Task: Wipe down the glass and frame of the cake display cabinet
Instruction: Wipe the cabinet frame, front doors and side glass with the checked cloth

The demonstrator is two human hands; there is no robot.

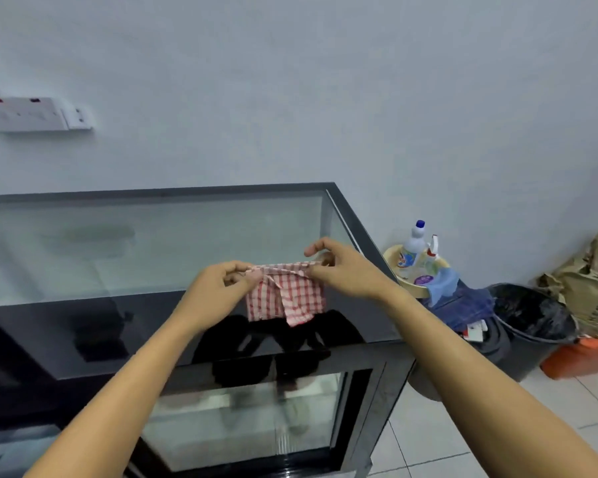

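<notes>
- Here, the cabinet (152,243) fills the lower left; its black frame corner (334,185) sits near the wall, and bare glass stretches leftward from the hands.
- To the right, beyond the frame edge, tiled floor (463,436) lies open below a black bin (532,322) and a basin (418,270) of bottles.
- The checked cloth (287,298) hangs above the cabinet's front glass, near its right edge.
- The left hand (218,288) pinches the cloth's top left corner.
- The right hand (342,267) pinches its top right corner, hands apart.
</notes>
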